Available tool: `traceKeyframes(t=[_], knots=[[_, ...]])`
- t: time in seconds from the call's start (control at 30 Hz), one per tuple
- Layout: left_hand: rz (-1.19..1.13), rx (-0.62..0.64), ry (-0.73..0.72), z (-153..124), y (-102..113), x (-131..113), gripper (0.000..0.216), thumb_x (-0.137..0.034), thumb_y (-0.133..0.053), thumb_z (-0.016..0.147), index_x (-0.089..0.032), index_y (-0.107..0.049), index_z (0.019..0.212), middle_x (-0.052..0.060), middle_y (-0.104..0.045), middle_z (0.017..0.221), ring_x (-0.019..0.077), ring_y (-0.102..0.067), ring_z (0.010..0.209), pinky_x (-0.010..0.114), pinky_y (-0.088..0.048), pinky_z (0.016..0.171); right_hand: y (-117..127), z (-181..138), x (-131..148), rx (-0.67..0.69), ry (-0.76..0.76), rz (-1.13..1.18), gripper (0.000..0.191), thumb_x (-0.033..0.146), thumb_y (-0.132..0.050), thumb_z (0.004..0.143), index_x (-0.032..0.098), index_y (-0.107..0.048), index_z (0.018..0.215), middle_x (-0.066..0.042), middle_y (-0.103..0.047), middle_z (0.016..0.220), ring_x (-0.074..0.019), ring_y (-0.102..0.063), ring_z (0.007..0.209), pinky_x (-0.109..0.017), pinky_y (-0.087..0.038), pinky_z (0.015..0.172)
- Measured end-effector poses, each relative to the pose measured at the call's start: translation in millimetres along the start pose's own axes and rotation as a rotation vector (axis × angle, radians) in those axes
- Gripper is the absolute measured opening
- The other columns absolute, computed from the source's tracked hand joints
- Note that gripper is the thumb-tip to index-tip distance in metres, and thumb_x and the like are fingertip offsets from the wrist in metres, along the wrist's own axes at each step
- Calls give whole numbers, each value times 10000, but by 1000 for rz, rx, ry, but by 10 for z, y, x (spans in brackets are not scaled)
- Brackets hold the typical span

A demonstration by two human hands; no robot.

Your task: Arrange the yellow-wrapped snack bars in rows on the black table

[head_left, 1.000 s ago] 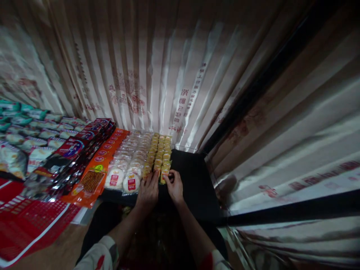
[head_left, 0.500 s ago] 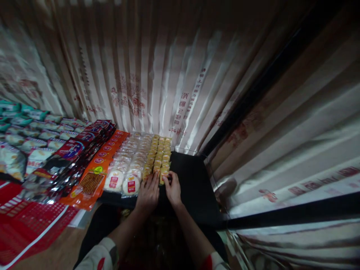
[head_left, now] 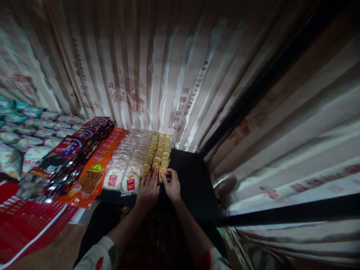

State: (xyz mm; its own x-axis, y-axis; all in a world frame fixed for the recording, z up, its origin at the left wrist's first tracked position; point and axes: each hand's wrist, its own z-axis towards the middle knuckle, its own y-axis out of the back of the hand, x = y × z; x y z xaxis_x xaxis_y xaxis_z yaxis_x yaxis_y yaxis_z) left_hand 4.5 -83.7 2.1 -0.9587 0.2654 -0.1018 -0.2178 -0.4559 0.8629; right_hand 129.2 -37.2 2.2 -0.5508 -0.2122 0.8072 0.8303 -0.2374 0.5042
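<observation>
Yellow, clear-wrapped snack packets (head_left: 160,152) run in two columns across the black worktop (head_left: 191,180), and in the head view both your hands meet at the near end of those columns. Your left hand (head_left: 148,189) lies flat, fingers spread and released, resting on the nearest packets of the left yellow column. Your right hand (head_left: 171,184) pinches the front packet (head_left: 162,173) of the right column between thumb and fingertips, so that grip is grasping the packet at its near edge. Just left of your left hand sit round white cakes with red labels (head_left: 129,182); beyond those, an orange pack (head_left: 91,180), then dark red packs (head_left: 70,148). Right of your right grip the worktop is bare black up to the pale pleated curtain (head_left: 168,75). The packet looks light and small, its film likely slick and crinkly, and the cake inside probably crumbles under pressure. Judging from that, hold it by the sealed edges or the two long sides rather than pressing the middle, and keep the neighbouring packets steady with the flat hand.
</observation>
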Motion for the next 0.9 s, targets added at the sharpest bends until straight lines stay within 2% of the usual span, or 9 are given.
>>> traceKeyframes(t=[0.37, 0.57, 0.67, 0.8, 0.9], knots=[[3, -22, -57, -24, -7, 10, 454, -184, -378, 849, -118, -469, 1289, 93, -375, 1422, 249, -338, 1311, 419, -354, 998, -16, -9, -39, -10, 4, 43, 253, 396, -519, 788, 200, -534, 948, -49, -580, 931, -158, -595, 817, -263, -521, 637], [-119, -70, -149, -82, -124, 62, 463, -50, -339, 817, -92, -492, 1252, 150, -489, 1331, 259, -412, 1258, 437, -415, 984, -11, -8, -21, -23, -8, 68, 267, 414, -534, 767, 203, -543, 931, -45, -587, 916, -161, -596, 801, -263, -519, 618], [-243, -105, -96, -108, -250, 6, 494, -27, -314, 808, -62, -440, 1284, 190, -458, 1342, 256, -364, 1296, 444, -415, 1004, -6, -9, -17, -23, -12, 69, 257, 409, -529, 769, 208, -545, 927, -42, -587, 909, -161, -593, 795, -265, -518, 612], [-362, -152, 96, -101, -394, -181, 560, -19, -274, 816, -54, -291, 1374, 214, -340, 1418, 271, -249, 1353, 474, -379, 1038, 3, -12, -19, -24, -4, 60, 259, 415, -533, 768, 208, -545, 922, -36, -586, 892, -159, -590, 786, -267, -516, 628], [-384, -182, 146, -64, -461, -262, 590, -15, -253, 826, -92, -214, 1409, 208, -367, 1403, 267, -296, 1333, 481, -390, 1028, 9, -12, -18, -19, -3, 56, 249, 413, -529, 772, 206, -539, 911, -35, -580, 884, -158, -584, 781, -267, -515, 630]])
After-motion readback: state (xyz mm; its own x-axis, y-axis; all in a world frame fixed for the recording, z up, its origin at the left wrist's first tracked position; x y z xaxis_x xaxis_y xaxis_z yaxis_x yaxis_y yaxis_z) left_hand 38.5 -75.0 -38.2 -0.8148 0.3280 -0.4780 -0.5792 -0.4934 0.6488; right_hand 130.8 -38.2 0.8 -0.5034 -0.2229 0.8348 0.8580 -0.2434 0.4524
